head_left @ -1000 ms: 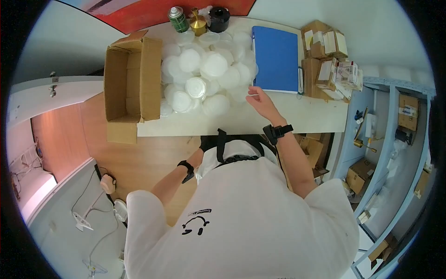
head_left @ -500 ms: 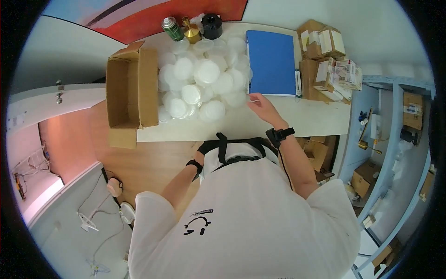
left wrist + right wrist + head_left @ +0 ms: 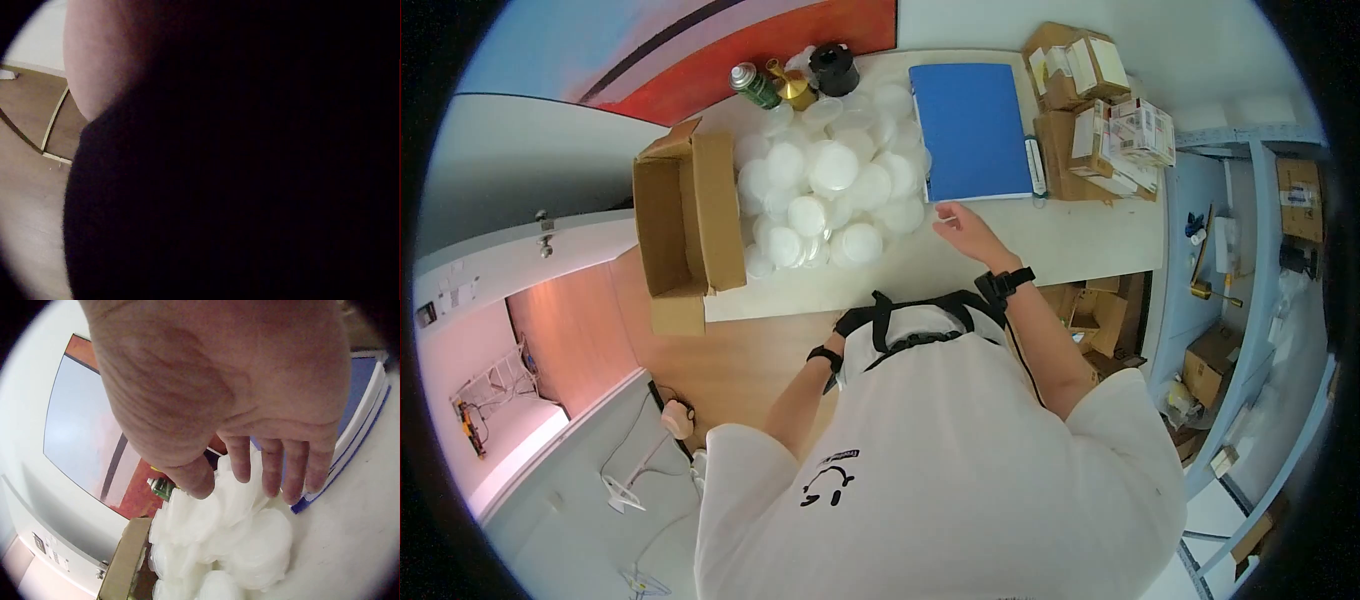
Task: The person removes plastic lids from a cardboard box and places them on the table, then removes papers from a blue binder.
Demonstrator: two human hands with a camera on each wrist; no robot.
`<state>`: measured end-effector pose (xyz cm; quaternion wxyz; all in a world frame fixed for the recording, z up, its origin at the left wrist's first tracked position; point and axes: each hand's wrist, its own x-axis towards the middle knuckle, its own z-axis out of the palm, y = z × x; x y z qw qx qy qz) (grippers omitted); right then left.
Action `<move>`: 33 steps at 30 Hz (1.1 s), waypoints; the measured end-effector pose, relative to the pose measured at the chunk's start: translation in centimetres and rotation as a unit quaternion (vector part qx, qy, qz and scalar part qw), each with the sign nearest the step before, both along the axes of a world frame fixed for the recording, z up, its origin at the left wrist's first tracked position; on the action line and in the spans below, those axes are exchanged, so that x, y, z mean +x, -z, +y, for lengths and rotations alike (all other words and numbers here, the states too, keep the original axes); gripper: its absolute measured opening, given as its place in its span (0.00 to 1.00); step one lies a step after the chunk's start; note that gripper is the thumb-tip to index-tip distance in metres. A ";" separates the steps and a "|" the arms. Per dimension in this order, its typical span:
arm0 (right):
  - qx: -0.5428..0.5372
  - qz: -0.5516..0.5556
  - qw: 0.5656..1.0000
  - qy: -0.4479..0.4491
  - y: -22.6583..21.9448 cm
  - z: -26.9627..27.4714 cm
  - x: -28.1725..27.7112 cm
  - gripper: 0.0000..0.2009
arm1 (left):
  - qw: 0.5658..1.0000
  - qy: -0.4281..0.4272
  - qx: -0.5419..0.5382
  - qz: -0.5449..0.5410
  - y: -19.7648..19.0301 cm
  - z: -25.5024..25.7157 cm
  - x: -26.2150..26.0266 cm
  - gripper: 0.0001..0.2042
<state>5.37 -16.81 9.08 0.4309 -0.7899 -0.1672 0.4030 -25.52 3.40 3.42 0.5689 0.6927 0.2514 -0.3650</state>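
Note:
My right hand [image 3: 967,234] hovers at the table's near side, close to the lower edge of a blue binder [image 3: 970,130]. In the right wrist view its palm faces the camera, with loosely extended fingers [image 3: 272,465] and nothing held. To its left lies a heap of round, translucent white plastic pieces like lids [image 3: 835,168]. My left hand [image 3: 836,342] is down by the waist, mostly hidden at the black straps. The left wrist view shows only a patch of skin [image 3: 94,56] against dark cloth, so I cannot tell how its fingers lie.
An open cardboard box [image 3: 670,215] lies along the heap's left side. Behind the heap stand a green spray can [image 3: 756,87], a gold-coloured vessel [image 3: 796,92] and a black round object [image 3: 834,69]. Small stacked boxes [image 3: 1090,130] fill the table's right end, beside blue shelving [image 3: 1265,270].
The head view has turned slightly, shifting the table's things within it. My right hand draws slightly back from the heap. My left hand stays low by the waist.

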 end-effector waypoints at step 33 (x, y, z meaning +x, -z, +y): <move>-0.063 -0.043 0.958 0.276 1.7 -10.8 -8.1 0.25 | 0.978 -0.033 -0.207 -0.014 0.4 8.4 -3.9 0.18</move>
